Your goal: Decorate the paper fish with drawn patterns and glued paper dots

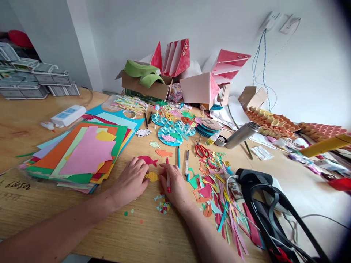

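Note:
My left hand (133, 179) rests on the table with its fingers curled, thumb and forefinger closed at the left end of a yellow paper fish (152, 177) with drawn markings. In my right hand (177, 184) is a red marker pen (168, 180), held upright beside the fish's right end. Just beyond my fingers lies a plain crimson paper fish (149, 160). Farther away are an orange paper fish (163, 152) and a pale green one (155, 145). Small paper snippets (162, 204) lie below the yellow fish, partly by my right wrist.
Coloured paper sheets (85, 153) are stacked at left. Right of my hand lie a blue pen (178, 157), red scissors (202, 150) and heaped paper scraps (216, 193). Decorated blue discs (170, 137), a steel flask (242, 135) and a black-framed object (270, 204) stand around.

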Available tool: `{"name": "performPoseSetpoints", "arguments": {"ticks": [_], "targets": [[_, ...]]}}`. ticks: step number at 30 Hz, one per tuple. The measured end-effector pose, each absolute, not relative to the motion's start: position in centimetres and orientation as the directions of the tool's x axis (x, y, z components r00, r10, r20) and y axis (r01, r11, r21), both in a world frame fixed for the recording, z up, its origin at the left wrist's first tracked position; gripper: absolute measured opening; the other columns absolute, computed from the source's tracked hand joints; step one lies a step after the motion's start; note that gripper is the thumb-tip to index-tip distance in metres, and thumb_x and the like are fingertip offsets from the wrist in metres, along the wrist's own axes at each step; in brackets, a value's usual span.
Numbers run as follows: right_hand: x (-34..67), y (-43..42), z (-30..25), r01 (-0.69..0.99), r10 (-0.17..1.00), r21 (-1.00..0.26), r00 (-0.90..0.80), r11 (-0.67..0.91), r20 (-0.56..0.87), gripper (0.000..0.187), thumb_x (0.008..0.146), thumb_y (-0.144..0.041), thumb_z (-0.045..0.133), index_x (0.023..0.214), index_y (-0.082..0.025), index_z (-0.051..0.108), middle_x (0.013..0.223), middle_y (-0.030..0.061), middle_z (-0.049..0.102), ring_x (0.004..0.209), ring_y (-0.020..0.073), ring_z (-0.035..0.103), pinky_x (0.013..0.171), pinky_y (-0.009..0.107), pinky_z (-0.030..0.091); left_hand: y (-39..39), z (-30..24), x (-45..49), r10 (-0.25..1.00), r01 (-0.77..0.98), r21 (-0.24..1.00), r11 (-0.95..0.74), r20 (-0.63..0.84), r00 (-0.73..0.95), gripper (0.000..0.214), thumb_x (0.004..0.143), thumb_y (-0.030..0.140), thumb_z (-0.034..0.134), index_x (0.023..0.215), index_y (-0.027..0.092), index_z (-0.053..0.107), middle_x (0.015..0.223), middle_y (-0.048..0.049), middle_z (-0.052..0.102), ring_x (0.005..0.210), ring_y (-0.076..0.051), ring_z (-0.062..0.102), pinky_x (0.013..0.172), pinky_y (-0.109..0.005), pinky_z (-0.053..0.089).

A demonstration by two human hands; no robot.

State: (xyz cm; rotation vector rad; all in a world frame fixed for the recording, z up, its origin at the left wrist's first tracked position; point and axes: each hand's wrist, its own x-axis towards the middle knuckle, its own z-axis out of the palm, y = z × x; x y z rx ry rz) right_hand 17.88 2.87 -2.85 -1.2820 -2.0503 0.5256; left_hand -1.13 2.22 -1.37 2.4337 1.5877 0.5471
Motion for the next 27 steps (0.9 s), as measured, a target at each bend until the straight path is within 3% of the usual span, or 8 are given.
{"name": "performPoseSetpoints", "arguments": {"ticks": [7, 11, 18, 27], "targets": [[17.8, 3.1, -3.2, 0.647, 0.895, -0.619, -0.3, 0.445, 0.331, 0.035, 0.084, -0.003, 0.049, 0.114, -0.018, 0.06, 0.087, 0.0072, 0.067, 0.09, 0.0252, 0.057, 0.08, 0.039, 0.05, 2.2, -1.3, -1.1, 0.913, 0.825, 0.392, -0.406, 0.206, 0.352, 0.008, 0.081, 0.012, 0.058, 0.086, 0.018, 0.057, 0.098, -0.0081, 0.061, 0.105, -0.028, 0.052, 0.094, -0.045, 0.047], [18.0, 3.0, -3.0, 0.613, 0.894, -0.653, -0.264, 0.445, 0.362, 0.029, 0.089, -0.01, 0.048, 0.114, -0.019, 0.059, 0.089, 0.0073, 0.065, 0.088, 0.0237, 0.059, 0.08, 0.038, 0.051, 2.6, -1.8, -1.2, 0.924, 0.765, 0.521, -0.377, 0.261, 0.278, 0.02, 0.081, 0.012, 0.059, 0.099, 0.019, 0.058, 0.102, -0.0069, 0.064, 0.104, -0.026, 0.055, 0.091, -0.043, 0.049], [18.1, 2.8, -2.3, 0.412, 0.907, -0.808, -0.21, 0.421, 0.366, 0.024, 0.094, -0.018, 0.047, 0.117, -0.018, 0.055, 0.089, 0.0044, 0.062, 0.083, 0.0169, 0.062, 0.079, 0.031, 0.051, 3.2, -1.9, -1.4, 0.955, 0.547, 0.783, -0.297, 0.256, 0.152, 0.034, 0.082, 0.019, 0.06, 0.115, 0.021, 0.057, 0.105, -0.0057, 0.068, 0.1, -0.022, 0.063, 0.089, -0.04, 0.053], [17.7, 2.8, -2.1, 0.209, 0.947, -0.928, -0.154, 0.309, 0.28, 0.021, 0.093, -0.029, 0.054, 0.112, -0.021, 0.053, 0.081, -0.0001, 0.057, 0.071, 0.0131, 0.057, 0.066, 0.026, 0.049, 3.5, -0.9, -1.5, 0.978, 0.381, 0.904, -0.191, 0.144, 0.149, 0.027, 0.081, 0.022, 0.053, 0.107, 0.02, 0.061, 0.081, 0.0002, 0.067, 0.075, -0.014, 0.065, 0.073, -0.027, 0.053]]}}
